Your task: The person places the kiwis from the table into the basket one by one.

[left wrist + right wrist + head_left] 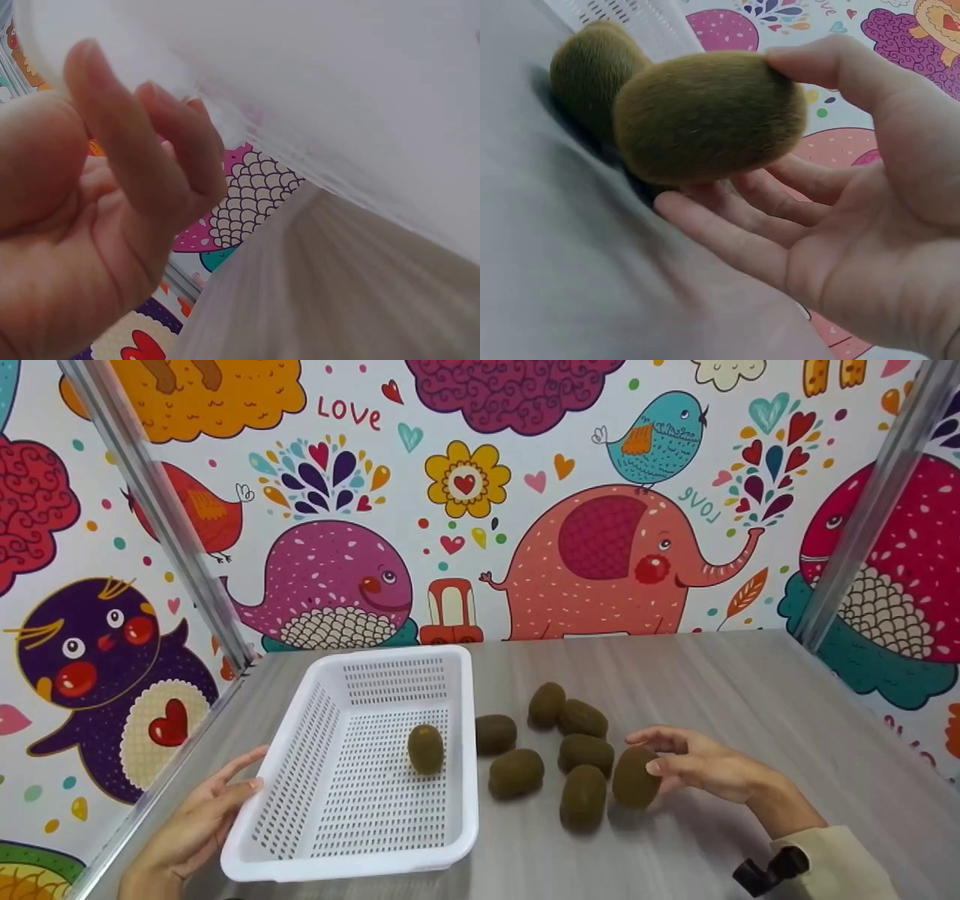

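A white plastic basket (352,870) with slotted walls stands on the left, one brown kiwi (425,750) lying inside it. At its left side my left hand (199,814) grips the rim; the left wrist view shows that hand's (112,195) bent fingers against the white plastic (337,90). On the right, my right hand (709,765) pinches a kiwi (636,777) between thumb and fingers. In the right wrist view this kiwi (712,116) has the thumb on its end and fingers underneath, with another kiwi (596,75) behind it.
Several loose kiwis, among them one at the front (583,799) and one near the basket (516,773), lie between the basket and my right hand. The grey wood-grain table (712,682) ends at a cartoon-printed wall (465,547). Metal posts (862,510) rise at both sides.
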Motion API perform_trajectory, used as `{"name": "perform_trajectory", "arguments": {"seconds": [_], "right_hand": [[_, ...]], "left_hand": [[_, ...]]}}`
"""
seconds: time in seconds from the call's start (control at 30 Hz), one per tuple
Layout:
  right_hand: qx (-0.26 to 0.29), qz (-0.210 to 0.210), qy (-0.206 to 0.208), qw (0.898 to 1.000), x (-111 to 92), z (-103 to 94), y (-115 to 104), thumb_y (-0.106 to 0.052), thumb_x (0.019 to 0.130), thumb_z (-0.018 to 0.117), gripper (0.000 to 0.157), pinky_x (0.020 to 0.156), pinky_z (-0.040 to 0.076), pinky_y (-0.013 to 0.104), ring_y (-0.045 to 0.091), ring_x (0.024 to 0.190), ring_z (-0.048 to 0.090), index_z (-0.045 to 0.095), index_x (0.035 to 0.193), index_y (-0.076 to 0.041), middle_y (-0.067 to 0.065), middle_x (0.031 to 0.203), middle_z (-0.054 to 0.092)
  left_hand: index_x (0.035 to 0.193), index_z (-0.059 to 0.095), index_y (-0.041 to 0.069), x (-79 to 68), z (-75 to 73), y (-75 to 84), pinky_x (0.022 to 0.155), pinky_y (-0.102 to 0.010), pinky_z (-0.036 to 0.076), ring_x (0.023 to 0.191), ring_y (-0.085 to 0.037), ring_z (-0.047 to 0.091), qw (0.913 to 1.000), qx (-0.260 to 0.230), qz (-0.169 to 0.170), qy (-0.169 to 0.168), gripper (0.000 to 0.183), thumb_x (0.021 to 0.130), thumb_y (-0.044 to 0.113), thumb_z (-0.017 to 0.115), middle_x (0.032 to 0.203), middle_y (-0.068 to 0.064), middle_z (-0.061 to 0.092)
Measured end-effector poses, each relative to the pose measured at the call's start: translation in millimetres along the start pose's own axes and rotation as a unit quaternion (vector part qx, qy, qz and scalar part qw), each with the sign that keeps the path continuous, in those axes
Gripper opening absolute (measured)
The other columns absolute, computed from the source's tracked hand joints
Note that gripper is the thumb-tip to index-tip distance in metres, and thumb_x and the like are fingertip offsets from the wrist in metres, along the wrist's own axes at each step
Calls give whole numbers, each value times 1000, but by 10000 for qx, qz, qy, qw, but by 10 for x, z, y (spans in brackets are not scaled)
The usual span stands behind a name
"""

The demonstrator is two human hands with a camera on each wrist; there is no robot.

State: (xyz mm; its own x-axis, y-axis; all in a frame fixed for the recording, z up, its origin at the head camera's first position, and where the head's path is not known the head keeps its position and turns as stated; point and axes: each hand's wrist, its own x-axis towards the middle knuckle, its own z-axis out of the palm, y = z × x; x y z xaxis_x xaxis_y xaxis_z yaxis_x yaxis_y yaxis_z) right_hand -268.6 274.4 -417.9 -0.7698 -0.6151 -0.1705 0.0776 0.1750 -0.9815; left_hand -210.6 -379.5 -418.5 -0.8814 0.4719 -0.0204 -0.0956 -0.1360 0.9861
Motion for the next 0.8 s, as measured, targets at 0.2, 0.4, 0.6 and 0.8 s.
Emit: {"name": "perform_trajectory", "arguments": {"seconds": [0.2, 0.4, 0.6, 0.8], "right_hand": [[968, -323, -141, 9947, 29, 68, -47, -12, 103, 48, 31, 95, 58, 37, 16, 116, 61, 48, 134, -8, 1, 130, 56], [1542, -458, -179, 9868, 55, 158, -102, -10, 105, 44, 23, 97, 58, 36, 18, 112, 64, 51, 127, -10, 0, 123, 62], [1612, -425, 16, 9860, 91, 265, -188, -13, 105, 46, 25, 98, 57, 35, 18, 112, 64, 47, 129, -8, 1, 123, 62], [1782, -487, 101, 9827, 156, 365, -297, -15, 106, 45, 24, 101, 56, 36, 18, 111, 67, 51, 128, -11, 1, 121, 65]], "left_hand": [[134, 50, 50, -4, 3, 0, 94, -41, 59, 113, -18, 69, 9999, 90, -62, 115, 49, 110, 12, 30, 124, 6, 71], [134, 50, 50, -7, 2, -6, 94, -42, 59, 112, -18, 70, 9999, 88, -56, 100, 49, 110, 13, 30, 124, 6, 71], [135, 49, 49, -8, 13, -7, 94, -42, 59, 112, -18, 69, 9999, 73, -28, 103, 48, 110, 13, 31, 125, 5, 71], [135, 50, 48, -4, 22, 4, 93, -41, 59, 112, -17, 70, 9999, 18, 4, 121, 48, 110, 13, 31, 125, 5, 71]]}}
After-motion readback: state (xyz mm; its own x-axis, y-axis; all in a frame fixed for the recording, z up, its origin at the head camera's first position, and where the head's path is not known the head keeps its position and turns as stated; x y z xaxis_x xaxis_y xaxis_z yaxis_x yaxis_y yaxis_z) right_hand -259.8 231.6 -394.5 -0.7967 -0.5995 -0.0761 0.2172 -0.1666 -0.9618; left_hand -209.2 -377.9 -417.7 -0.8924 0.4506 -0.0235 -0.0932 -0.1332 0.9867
